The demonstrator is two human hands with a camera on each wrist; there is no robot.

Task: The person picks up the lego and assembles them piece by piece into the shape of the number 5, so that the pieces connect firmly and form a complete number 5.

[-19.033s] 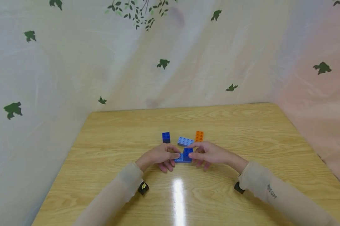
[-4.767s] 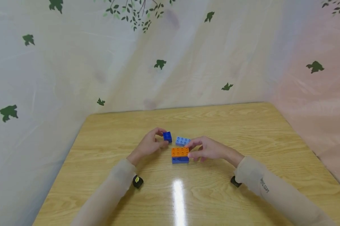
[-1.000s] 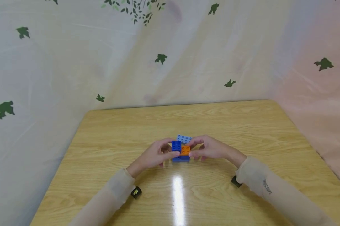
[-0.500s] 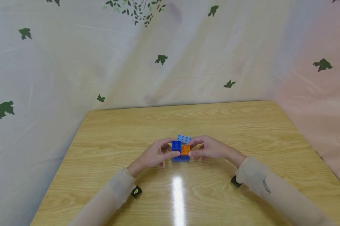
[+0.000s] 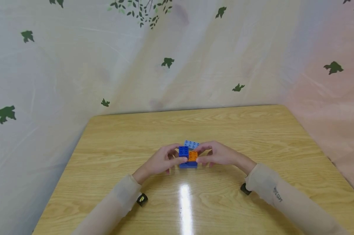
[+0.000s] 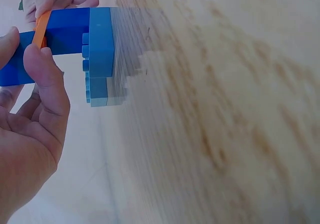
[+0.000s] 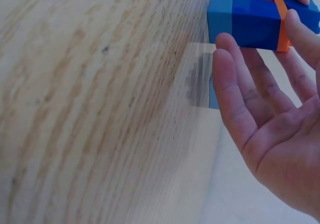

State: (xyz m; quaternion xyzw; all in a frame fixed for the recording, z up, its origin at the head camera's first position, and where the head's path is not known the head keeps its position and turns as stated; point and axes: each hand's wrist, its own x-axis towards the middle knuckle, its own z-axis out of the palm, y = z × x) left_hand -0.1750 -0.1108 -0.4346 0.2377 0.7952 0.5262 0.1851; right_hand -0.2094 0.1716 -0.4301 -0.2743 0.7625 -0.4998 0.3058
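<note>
A stack of toy building bricks stands on the wooden table between both hands. Its base is a light blue brick (image 6: 101, 44), with a dark blue brick (image 7: 256, 24) on the right half. A thin orange brick (image 5: 193, 156) lies across the top. Over its left end sits another dark blue brick (image 5: 184, 150), pinched between thumb and fingers of my left hand (image 5: 162, 160). My right hand (image 5: 221, 155) pinches the orange brick's right end, its other fingers spread low beside the stack in the right wrist view.
A loose light blue brick (image 5: 191, 144) lies just behind the stack, partly covered by the right hand. The wooden table (image 5: 130, 130) extends to a pale fabric backdrop (image 5: 130, 65) with leaf prints. Dark wrist devices show under both sleeves.
Since the oldest frame, the orange brick has gone onto the stack. My left hand has brought the dark blue brick from the table onto it. Over the last second the hands hold almost still.
</note>
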